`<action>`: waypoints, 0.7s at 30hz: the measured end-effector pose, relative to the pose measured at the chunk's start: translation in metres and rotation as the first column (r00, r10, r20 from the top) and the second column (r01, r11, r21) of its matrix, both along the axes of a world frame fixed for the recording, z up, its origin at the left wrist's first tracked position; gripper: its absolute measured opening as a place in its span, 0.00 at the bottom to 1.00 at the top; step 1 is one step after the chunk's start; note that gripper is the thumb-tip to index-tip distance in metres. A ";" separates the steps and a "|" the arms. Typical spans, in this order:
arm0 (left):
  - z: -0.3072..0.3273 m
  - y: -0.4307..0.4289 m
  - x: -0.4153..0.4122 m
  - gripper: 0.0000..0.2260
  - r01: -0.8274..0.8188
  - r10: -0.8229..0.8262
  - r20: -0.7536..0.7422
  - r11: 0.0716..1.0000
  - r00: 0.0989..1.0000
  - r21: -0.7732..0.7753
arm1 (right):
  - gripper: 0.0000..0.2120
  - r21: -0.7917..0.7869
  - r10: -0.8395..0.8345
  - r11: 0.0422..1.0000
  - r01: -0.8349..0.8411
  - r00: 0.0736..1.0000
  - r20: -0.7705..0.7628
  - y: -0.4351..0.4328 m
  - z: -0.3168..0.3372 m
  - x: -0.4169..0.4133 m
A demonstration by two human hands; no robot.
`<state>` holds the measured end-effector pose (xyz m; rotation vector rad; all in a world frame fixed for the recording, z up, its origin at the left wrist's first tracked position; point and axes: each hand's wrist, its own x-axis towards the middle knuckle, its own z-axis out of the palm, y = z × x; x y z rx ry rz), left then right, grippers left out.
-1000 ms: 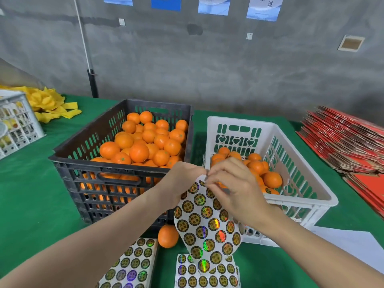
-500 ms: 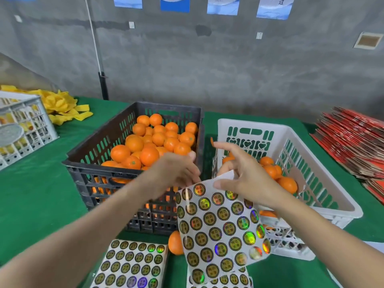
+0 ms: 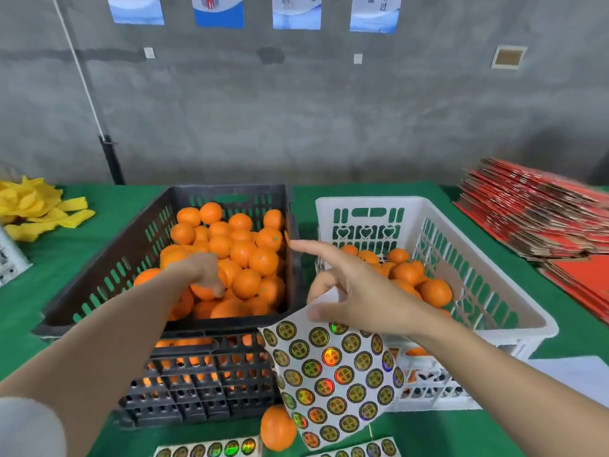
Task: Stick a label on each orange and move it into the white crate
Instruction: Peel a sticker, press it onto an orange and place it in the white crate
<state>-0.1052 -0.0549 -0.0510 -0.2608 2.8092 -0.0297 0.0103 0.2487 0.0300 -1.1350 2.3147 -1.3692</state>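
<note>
A black crate (image 3: 99,311) in the middle holds a heap of oranges (image 3: 244,252). My left hand (image 3: 201,272) reaches into it, fingers curled over one orange (image 3: 202,291). To its right stands the white crate (image 3: 514,301) with several oranges (image 3: 408,272) inside. My right hand (image 3: 359,291) hovers between the crates and pinches the top of a label sheet (image 3: 336,374), which hangs down in front. Its index finger points left with a small label (image 3: 286,239) on the tip. One loose orange (image 3: 278,427) lies on the green table below the sheet.
More label sheets (image 3: 211,448) lie at the table's near edge. Yellow foam nets (image 3: 39,206) sit at the far left, beside a white wire basket (image 3: 10,258). Stacked red flat cartons (image 3: 543,219) fill the right side. White paper (image 3: 576,374) lies right of the white crate.
My left hand let go of the label sheet and moved forward into the black crate onto an orange. My right hand keeps the sheet, its index finger now stretched out with a label.
</note>
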 end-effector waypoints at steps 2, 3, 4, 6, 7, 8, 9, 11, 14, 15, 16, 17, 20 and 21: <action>0.009 0.001 0.004 0.26 -0.072 0.092 -0.062 0.961 0.994 0.267 | 0.36 -0.032 0.006 0.999 -0.005 1.000 0.029 0.004 -0.004 0.000; 0.017 0.002 0.008 0.26 -0.112 0.175 -0.080 0.859 0.981 0.499 | 0.35 -0.048 0.008 0.999 -0.006 0.999 0.051 0.006 -0.006 0.000; 0.027 0.005 0.014 0.25 -0.121 0.248 -0.069 0.674 0.966 0.729 | 0.34 -0.066 0.014 0.998 -0.009 0.996 0.083 0.008 -0.008 0.001; 0.047 0.016 0.034 0.26 -0.067 0.304 -0.008 0.237 0.952 0.969 | 0.31 -0.123 0.046 0.992 -0.024 0.982 0.181 0.012 -0.014 0.002; 0.057 0.025 0.046 0.26 -0.028 0.291 0.009 0.059 0.957 0.998 | 0.30 -0.167 0.072 0.986 -0.031 0.967 0.244 0.014 -0.016 0.004; 0.066 0.035 0.059 0.24 0.000 0.266 0.029 -0.110 0.964 0.994 | 0.28 -0.220 0.101 0.975 -0.032 0.946 0.310 0.015 -0.018 0.005; 0.072 0.046 0.072 0.23 -0.001 0.243 0.067 -0.260 0.968 0.966 | 0.25 -0.277 0.128 0.961 -0.024 0.924 0.361 0.015 -0.020 0.005; 0.080 0.068 0.095 0.23 -0.055 0.208 0.164 -0.450 0.964 0.891 | 0.18 -0.381 0.166 0.925 0.004 0.896 0.411 0.016 -0.021 0.005; 0.082 0.094 0.120 0.21 -0.084 0.189 0.196 -0.479 0.962 0.874 | 0.09 -0.509 0.214 0.858 0.064 0.857 0.468 0.015 -0.019 0.005; 0.079 0.102 0.126 0.20 -0.071 0.188 0.177 -0.464 0.966 0.883 | 0.06 -0.521 0.201 0.848 0.093 0.854 0.480 0.014 -0.018 0.004; 0.075 0.109 0.130 0.21 -0.059 0.192 0.162 -0.450 0.968 0.891 | 0.04 -0.511 0.167 0.850 0.124 0.858 0.487 0.011 -0.020 0.003; 0.070 0.117 0.133 0.22 -0.053 0.201 0.154 -0.434 0.968 0.899 | 0.05 -0.490 0.128 0.857 0.157 0.857 0.499 0.009 -0.022 0.002; 0.060 0.135 0.136 0.23 -0.053 0.218 0.155 -0.411 0.964 0.910 | 0.06 -0.510 0.130 0.829 0.229 0.808 0.575 0.006 -0.028 0.001; 0.059 0.137 0.135 0.23 -0.047 0.219 0.149 -0.412 0.964 0.910 | 0.04 -0.529 0.152 0.816 0.234 0.796 0.586 0.006 -0.028 0.000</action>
